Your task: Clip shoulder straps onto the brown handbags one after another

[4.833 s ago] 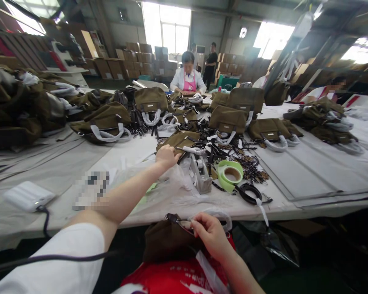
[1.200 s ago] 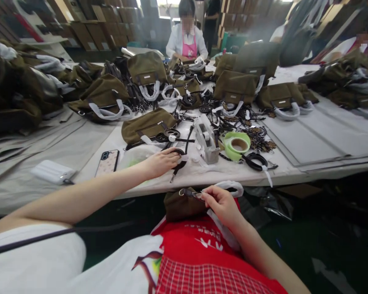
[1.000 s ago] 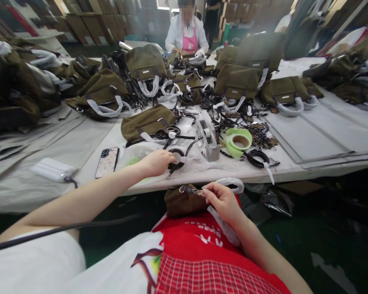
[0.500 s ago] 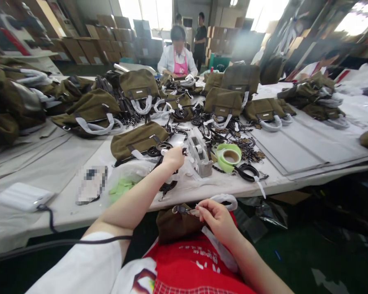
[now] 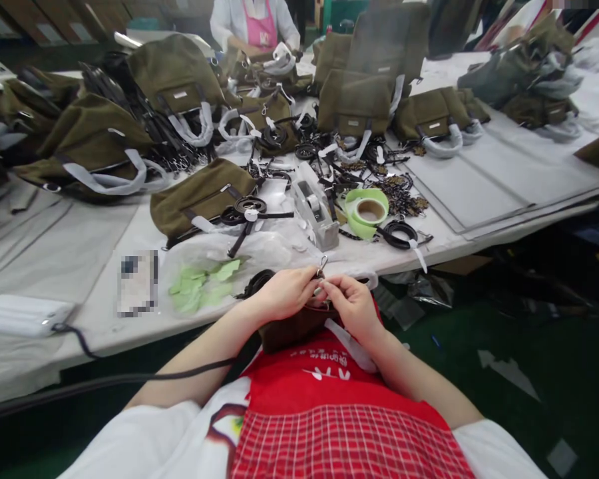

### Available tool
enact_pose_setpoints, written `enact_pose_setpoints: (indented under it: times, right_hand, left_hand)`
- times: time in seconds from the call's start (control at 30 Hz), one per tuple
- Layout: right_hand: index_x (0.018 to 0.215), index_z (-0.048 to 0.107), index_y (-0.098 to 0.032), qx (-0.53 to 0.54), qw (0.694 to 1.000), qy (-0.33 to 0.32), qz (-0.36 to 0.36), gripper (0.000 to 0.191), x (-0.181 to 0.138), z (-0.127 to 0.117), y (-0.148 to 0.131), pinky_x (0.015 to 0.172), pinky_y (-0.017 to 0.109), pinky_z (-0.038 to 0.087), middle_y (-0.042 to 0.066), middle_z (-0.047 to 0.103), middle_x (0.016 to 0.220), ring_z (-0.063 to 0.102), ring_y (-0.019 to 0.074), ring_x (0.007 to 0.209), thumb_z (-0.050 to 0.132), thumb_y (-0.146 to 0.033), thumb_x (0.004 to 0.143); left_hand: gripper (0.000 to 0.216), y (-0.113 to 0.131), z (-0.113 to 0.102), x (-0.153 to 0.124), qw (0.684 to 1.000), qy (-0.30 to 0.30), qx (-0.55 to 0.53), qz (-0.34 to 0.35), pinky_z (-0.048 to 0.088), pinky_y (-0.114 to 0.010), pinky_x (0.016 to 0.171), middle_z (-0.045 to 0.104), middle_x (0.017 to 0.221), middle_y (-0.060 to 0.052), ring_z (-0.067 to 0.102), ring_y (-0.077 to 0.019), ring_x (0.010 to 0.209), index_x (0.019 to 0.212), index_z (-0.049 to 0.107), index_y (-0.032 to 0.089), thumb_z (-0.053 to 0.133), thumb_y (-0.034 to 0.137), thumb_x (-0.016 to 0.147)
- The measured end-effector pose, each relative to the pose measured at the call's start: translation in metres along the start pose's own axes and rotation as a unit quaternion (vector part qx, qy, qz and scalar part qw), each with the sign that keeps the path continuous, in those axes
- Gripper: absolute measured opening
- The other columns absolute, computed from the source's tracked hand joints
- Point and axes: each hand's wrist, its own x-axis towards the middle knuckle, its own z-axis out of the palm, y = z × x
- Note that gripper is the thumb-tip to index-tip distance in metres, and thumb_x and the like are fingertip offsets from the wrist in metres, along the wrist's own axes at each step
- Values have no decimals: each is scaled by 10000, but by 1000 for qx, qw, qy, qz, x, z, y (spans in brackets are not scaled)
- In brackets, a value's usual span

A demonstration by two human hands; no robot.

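Note:
Both hands meet over my lap at the table's front edge. My left hand (image 5: 283, 293) is closed on a coiled black strap (image 5: 255, 282) whose metal clip (image 5: 321, 266) sticks up between the hands. My right hand (image 5: 350, 304) pinches at the same clip and the metal ring of a dark olive bag (image 5: 293, 326) lying on my red apron. A white-wrapped handle (image 5: 359, 274) of that bag shows just behind my right fingers.
On the white table (image 5: 74, 246) lie an olive bag (image 5: 199, 199), a tape dispenser (image 5: 315, 211), a green tape roll (image 5: 367, 211), black straps (image 5: 398, 231), a plastic bag of green tags (image 5: 204, 279), a phone (image 5: 137, 283) and a white power bank (image 5: 20, 315). Another person works at the far end.
My left hand has drawn back from the table with the black strap and joined my right hand at the bag on my lap. The camera has tilted down.

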Motion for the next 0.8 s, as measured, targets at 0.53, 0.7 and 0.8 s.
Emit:
enact_pose_setpoints:
  times: [0.53,0.7,0.8]
  right_hand:
    - [957,581,-193,-24,999,-18,42,298,6,-7,4,640,300,549,9,733,689,697,181,635,664,-456,845]
    - [1180,487,-201,10,998,-42,39,452,7,-8,8,686,297,543,-14,738,694,704,173,671,677,-438,845]
    - [1279,465,-192,5,997,-64,53,547,8,-8,8,692,298,543,-7,744,712,705,175,688,682,-432,837]
  left_hand:
    - [329,2,1,-15,994,46,42,92,481,-329,821,702,1023,-82,669,-223,907,1081,604,177,305,285,995]
    - [447,0,17,-10,990,108,-65,69,474,-289,771,699,916,-69,650,-180,824,824,639,177,254,293,1019]
    - [330,0,27,-5,974,158,-153,46,474,-266,763,706,868,-37,646,-161,817,825,659,191,379,256,988]
